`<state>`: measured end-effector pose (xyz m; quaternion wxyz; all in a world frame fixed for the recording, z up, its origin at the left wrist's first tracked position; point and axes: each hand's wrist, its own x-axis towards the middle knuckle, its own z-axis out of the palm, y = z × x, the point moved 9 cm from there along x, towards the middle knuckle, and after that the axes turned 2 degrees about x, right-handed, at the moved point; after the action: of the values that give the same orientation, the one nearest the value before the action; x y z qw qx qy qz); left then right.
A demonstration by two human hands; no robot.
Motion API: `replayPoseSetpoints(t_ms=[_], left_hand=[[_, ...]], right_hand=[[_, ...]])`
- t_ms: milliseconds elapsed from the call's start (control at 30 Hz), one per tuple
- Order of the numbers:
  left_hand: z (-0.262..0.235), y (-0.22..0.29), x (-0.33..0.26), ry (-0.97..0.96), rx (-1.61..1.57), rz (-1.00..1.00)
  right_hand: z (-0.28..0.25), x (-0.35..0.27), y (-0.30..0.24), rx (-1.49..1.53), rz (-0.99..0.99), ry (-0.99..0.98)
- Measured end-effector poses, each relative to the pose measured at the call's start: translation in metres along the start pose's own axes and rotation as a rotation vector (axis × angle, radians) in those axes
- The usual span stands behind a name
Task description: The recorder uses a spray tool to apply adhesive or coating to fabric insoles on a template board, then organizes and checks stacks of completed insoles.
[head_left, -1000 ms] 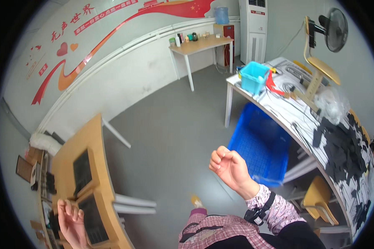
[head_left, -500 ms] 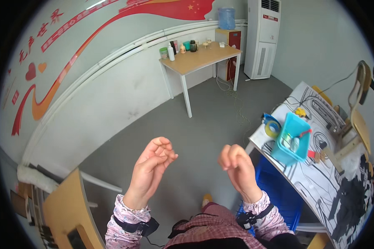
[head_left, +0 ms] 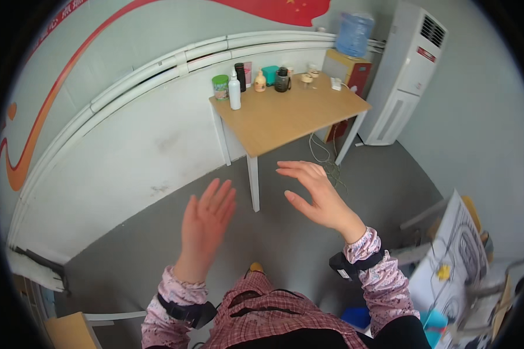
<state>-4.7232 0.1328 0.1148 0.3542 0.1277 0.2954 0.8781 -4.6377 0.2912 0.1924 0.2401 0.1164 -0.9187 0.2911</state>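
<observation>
Both hands are open and empty, fingers spread: the right hand (head_left: 317, 198) is nearer the wooden desk (head_left: 285, 113), which lies at 12 o'clock, than the left hand (head_left: 206, 224), neither touching it.

Green-label tub (head_left: 220, 86) & white bottle (head_left: 234, 93) on table (head_left: 297, 119).

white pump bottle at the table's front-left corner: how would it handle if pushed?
The white pump bottle looks tall and narrow, so it probably tips rather than slides. It stands near the edge of the wooden table, so a topple could carry it off. Its smooth body may be slippery; how full it is cannot be seen.
</observation>
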Motion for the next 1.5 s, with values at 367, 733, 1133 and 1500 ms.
replayPoseSetpoints(t_ms=[367,733,1133,1500], left_hand=[[-0.014,-0.023,0.357,0.011,0.044,0.046],[-0.118,-0.082,0.665,0.467,-0.173,0.104],[-0.212,-0.067,0.853,0.339,-0.517,0.541],[-0.207,-0.068,0.860,0.212,-0.650,0.553]], right_hand=[[0.021,0.211,0.389,-0.048,0.221,-0.034],[0.072,0.381,0.625,0.086,0.135,-0.071],[0.119,0.469,0.691,-0.135,-0.036,-0.026],[0.127,0.459,0.689,-0.217,-0.123,-0.078]])
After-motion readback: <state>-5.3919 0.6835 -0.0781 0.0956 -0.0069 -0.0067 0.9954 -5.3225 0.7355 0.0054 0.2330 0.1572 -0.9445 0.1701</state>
